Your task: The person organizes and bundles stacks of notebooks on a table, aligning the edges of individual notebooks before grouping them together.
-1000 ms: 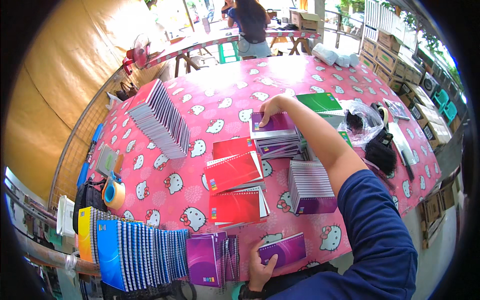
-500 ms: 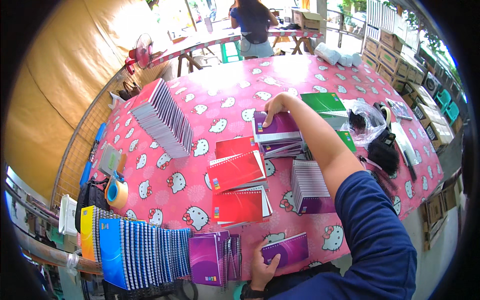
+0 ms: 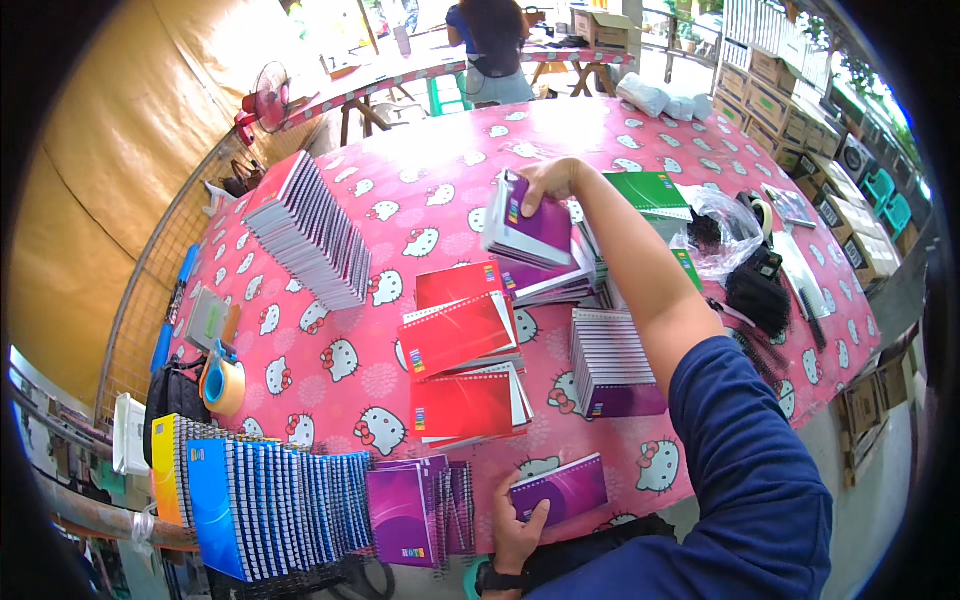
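My right hand (image 3: pixel 549 178) reaches far across the pink table (image 3: pixel 400 180) and grips a small stack of purple spiral notebooks (image 3: pixel 528 232), lifted and tilted above a lower purple pile (image 3: pixel 545 283). My left hand (image 3: pixel 517 529) rests at the near edge on a single purple notebook (image 3: pixel 560 489). Between the hands lie red notebook stacks (image 3: pixel 458 332) and a fanned purple stack (image 3: pixel 612 362).
A long fanned row of red-edged notebooks (image 3: pixel 308 230) sits at the left, blue ones (image 3: pixel 262 495) at the near left beside a tape roll (image 3: pixel 222 385). Green notebooks (image 3: pixel 645 190), a plastic bag (image 3: pixel 722 232) and black items lie right. A person (image 3: pixel 488 45) stands at a far table.
My right hand has raised the purple notebooks off the far pile and tipped them up. My left hand stays on the near purple notebook.
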`<state>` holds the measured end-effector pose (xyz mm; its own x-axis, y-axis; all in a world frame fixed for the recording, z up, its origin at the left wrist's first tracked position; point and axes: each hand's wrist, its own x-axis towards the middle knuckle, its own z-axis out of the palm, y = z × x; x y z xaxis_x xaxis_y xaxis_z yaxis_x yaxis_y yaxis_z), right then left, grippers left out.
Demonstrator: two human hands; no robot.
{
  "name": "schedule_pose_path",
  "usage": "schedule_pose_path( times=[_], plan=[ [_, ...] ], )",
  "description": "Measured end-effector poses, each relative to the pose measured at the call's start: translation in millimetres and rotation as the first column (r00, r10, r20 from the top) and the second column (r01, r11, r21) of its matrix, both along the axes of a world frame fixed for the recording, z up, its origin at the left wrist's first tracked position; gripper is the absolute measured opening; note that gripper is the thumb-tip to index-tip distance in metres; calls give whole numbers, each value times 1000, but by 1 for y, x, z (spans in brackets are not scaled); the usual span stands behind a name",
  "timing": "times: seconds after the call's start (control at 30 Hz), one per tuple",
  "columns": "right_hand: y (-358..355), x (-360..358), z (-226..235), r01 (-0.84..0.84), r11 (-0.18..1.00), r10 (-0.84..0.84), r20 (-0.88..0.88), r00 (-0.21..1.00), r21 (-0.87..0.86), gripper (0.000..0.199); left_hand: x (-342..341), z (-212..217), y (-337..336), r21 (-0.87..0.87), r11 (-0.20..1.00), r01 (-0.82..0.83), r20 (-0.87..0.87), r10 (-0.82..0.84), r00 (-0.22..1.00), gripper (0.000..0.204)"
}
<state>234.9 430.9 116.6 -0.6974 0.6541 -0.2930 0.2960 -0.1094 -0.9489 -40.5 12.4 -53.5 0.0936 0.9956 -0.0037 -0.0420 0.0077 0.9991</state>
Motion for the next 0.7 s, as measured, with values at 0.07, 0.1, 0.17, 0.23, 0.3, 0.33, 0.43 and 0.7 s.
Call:
schedule_pose_path(
  times=[0.07,0.1,0.17,0.23,0.3,0.33,0.43,0.7],
  plan=[
    [-6,1,6,44,992,-24,-160,987,120,56,3,6,2,3,1000,18,-3,-18,1000,59],
    [-13,-4,19,26,979,-5,-101,995,200,60,4,10,4,18,1000,25,-35,-24,999,59],
    [-42,-27,52,18,933,8,-71,997,359,64,0,5,0,-13,1000,14,-67,-15,998,59],
    [-90,-45,72,51,859,-3,-94,996,509,64,-3,7,-1,-14,1000,-25,-21,25,999,58],
    [-152,-44,85,78,745,-72,-36,997,662,64,0,6,-1,-27,999,-17,25,18,1000,56],
    [-189,-38,86,70,661,-122,14,992,747,65,2,5,-1,-26,1000,-2,45,3,999,56],
    [-272,-33,66,-121,491,-196,245,950,863,55,1,2,1,38,998,50,139,-55,989,58],
    [-351,-55,-62,-296,622,-468,647,602,725,69,0,2,1,-5,982,189,179,-185,966,38]
  ],
)
